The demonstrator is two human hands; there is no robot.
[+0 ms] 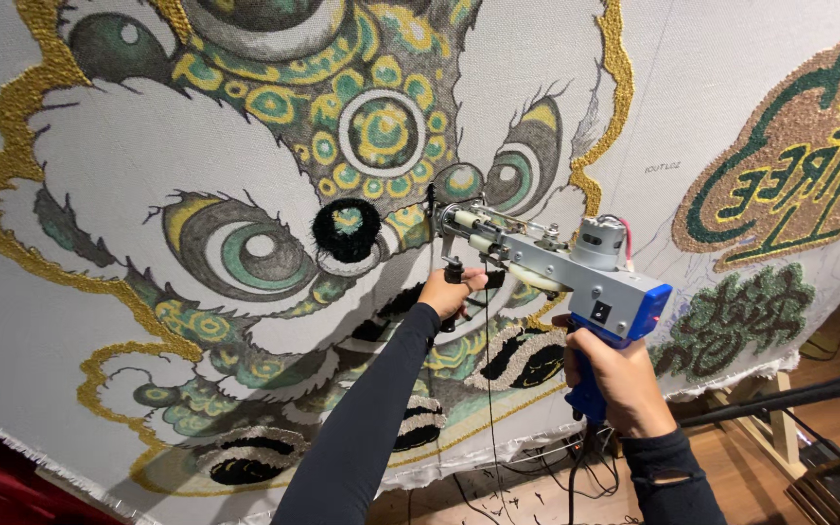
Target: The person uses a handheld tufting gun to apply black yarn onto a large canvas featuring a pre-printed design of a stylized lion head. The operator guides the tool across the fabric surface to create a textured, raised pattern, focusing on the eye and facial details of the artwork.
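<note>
A grey and blue tufting gun points at a large stretched white cloth printed with a lion-dance face in green, gold and grey. My right hand grips the gun's blue rear handle. My left hand holds the black front handle under the gun's nose. The needle tip touches the cloth just right of a freshly tufted black ring with a green centre. Thin yarn runs down from the gun.
Tufted green and brown lettering fills the cloth's upper right. A wooden frame leg and a black bar stand at right over a wooden floor. Cables and yarn scraps lie below the cloth's edge.
</note>
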